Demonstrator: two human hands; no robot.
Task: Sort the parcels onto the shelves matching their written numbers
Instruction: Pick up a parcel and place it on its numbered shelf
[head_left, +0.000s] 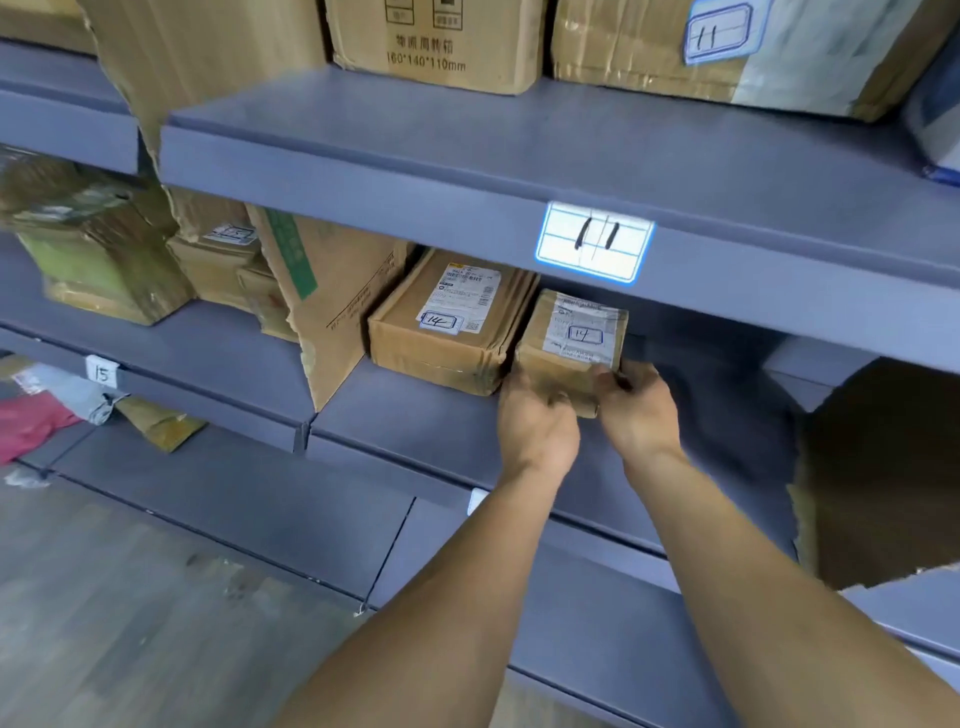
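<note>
The small parcel (571, 338) is a squat box of brown corrugated cardboard. It is creased at the corners and bound across the top with clear, glossy tape. A white shipping label lies under the tape, and on it a blue-bordered sticker carries a handwritten 14.

The parcel sits toward the front edge of the middle shelf (415, 415), a smooth grey-blue metal board. It is just right of a flat parcel (447, 322). Whether its underside rests fully on the shelf cannot be told.

Both hands hold it at its near side. The left hand (537, 421) has its grip closed round the near left corner. The right hand (639, 410) has its grip closed on the near right corner, thumb over the top edge. The fingers are blurred.

The flat parcel is wider, made of the same worn cardboard, with a printed label and its own sticker reading 14. To its left, a tall, torn sheet of cardboard (322, 291) stands upright as a divider.

The upper shelf (467, 156) carries a blue-framed tag (594, 242) marked 11 on its front edge. On it stand a printed carton (431, 41) and a taped box (727, 52) with a sticker reading 11.

At the far left, a small tag (101, 371) reads 15. Below it lie a red bag (26, 426) and a grey bag (72, 389), both soft.
</note>
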